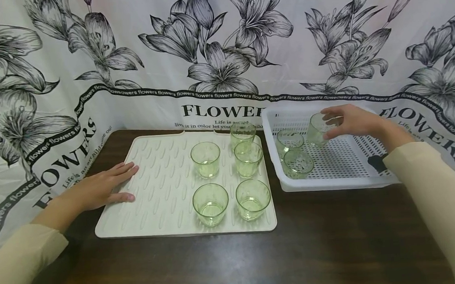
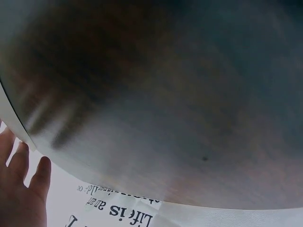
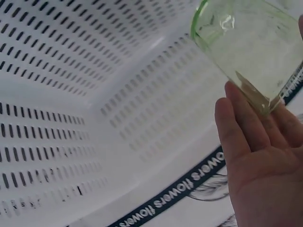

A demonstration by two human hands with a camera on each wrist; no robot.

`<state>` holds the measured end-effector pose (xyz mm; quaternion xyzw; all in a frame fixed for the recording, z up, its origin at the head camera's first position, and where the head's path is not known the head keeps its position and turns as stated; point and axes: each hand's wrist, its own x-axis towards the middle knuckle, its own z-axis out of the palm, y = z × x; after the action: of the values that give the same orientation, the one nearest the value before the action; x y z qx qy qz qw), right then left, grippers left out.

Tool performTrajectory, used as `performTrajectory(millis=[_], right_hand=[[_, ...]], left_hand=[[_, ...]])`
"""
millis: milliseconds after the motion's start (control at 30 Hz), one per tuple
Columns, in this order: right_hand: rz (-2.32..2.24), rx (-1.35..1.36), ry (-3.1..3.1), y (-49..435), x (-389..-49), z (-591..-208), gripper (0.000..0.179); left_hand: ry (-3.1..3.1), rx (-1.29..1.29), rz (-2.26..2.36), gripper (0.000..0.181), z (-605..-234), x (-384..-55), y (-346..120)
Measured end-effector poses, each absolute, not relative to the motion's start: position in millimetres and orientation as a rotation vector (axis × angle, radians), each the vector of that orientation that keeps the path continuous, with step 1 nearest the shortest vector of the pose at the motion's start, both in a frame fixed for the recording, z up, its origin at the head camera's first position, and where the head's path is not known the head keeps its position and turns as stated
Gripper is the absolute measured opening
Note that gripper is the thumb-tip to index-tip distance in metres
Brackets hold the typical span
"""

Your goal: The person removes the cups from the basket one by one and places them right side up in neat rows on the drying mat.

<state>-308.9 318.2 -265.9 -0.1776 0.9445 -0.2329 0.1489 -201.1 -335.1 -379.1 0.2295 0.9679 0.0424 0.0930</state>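
My right hand (image 1: pixel 354 120) grips a clear green glass tumbler (image 1: pixel 316 131) above the floor of the white plastic basket (image 1: pixel 333 183). In the right wrist view that tumbler (image 3: pixel 251 47) is tilted, with fingers along its side; the thumb is mostly cut off by the frame edge. Two more green tumblers, one behind (image 1: pixel 290 140) and one in front (image 1: pixel 298 163), sit at the basket's left side. My left hand (image 1: pixel 105 185) lies with its fingers extended on the left edge of a cream ridged drying mat (image 1: pixel 152 200). Several green tumblers, one at front right (image 1: pixel 253 202), stand on the mat's right half.
A dark wooden table (image 1: pixel 220 265) bears the mat and basket, which stand side by side. Behind them hangs a white cloth (image 1: pixel 162 111) printed with flowers and lettering. A small black patch (image 1: pixel 377 163) shows at the basket's right side.
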Motion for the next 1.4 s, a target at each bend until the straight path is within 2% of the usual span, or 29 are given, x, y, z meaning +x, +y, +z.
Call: performTrajectory(millis=[467, 900, 1400], right_hand=[[-0.744, -0.541, 2.801, 285, -298, -225, 0.085], [-0.820, -0.644, 2.841, 244, -292, -223, 0.084], [-0.863, -0.867, 2.790, 169, -301, -218, 0.084]], left_hand=[[2.877, 0.673, 0.140, 0.092, -383, -201, -337], [2.881, 0.681, 0.139, 0.092, -381, -202, -335], [2.887, 0.716, 0.164, 0.090, -379, -200, -336]])
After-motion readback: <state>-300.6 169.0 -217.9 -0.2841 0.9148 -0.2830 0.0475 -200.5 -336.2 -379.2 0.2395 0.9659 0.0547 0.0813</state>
